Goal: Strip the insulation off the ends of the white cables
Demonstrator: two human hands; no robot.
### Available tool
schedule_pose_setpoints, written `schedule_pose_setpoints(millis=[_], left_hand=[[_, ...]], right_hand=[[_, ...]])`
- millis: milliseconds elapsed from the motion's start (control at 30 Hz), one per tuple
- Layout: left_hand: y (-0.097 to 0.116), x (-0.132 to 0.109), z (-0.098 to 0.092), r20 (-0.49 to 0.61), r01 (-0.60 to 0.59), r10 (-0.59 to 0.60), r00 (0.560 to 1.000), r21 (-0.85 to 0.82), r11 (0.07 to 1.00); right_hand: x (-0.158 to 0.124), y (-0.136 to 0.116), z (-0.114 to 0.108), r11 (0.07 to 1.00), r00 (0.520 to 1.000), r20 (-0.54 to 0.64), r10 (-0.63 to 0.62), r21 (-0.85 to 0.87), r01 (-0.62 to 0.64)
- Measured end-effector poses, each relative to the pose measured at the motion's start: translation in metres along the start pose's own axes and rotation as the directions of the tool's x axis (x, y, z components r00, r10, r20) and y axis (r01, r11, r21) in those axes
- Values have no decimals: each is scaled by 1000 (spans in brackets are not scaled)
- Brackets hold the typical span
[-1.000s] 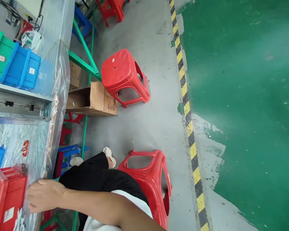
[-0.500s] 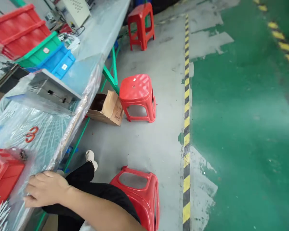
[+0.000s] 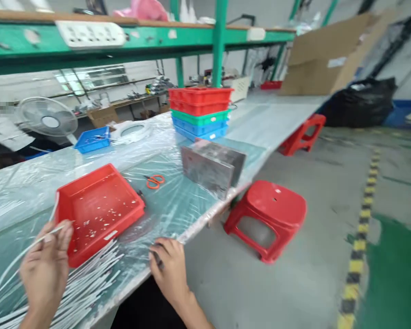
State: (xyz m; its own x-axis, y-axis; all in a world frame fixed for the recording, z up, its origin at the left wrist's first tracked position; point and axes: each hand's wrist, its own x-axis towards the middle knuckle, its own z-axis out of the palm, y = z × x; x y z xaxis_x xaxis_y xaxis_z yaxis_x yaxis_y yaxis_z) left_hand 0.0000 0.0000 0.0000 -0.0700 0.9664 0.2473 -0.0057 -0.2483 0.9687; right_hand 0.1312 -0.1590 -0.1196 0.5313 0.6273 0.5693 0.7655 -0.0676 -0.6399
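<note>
My left hand (image 3: 45,269) is at the lower left over the plastic-covered workbench (image 3: 205,214). Its fingers pinch a thin white tube (image 3: 17,258) that curves away to the left. My right hand (image 3: 169,268) rests near the bench's front edge, fingers curled round a small dark object I cannot make out. Between the hands lies a bundle of cut white tubes (image 3: 89,278). Just beyond them sits a shallow red tray (image 3: 97,210) with small white bits in it.
Orange scissors (image 3: 155,181) lie behind the tray, beside a grey metal block (image 3: 210,171). Stacked red, green and blue bins (image 3: 199,112), a blue tray (image 3: 93,138) and a fan (image 3: 47,118) stand further back. A red stool (image 3: 267,217) is on the floor to the right.
The view has swung from the floor and stools up to the bench top. My left hand has come into sight holding a white tube; my right hand stays at the bench edge.
</note>
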Motion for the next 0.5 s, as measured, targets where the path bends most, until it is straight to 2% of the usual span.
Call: schedule_pose_setpoints(millis=[67, 133, 200, 300, 367, 500], left_hand=[[-11, 7, -12, 97, 179, -166, 981, -147, 973], [-18, 13, -20, 168, 296, -264, 950, -200, 934], [-23, 21, -25, 234, 395, -346, 909, -214, 893], [-29, 34, -30, 306, 499, -426, 851, -221, 838], [-31, 39, -33, 342, 525, -436, 833, -236, 818], [-34, 42, -38, 382, 530, -418, 824, -260, 807]], right_hand=[[22, -2, -11, 1000, 997, 71, -3, -26, 5], [57, 3, -18, 996, 991, 134, -27, -76, 38], [101, 13, -15, 985, 981, 192, -37, -160, 68], [163, 33, 7, 939, 959, 283, -6, -329, 103], [192, 43, 27, 890, 937, 347, 36, -438, 128], [210, 51, 54, 814, 892, 441, 100, -552, 182]])
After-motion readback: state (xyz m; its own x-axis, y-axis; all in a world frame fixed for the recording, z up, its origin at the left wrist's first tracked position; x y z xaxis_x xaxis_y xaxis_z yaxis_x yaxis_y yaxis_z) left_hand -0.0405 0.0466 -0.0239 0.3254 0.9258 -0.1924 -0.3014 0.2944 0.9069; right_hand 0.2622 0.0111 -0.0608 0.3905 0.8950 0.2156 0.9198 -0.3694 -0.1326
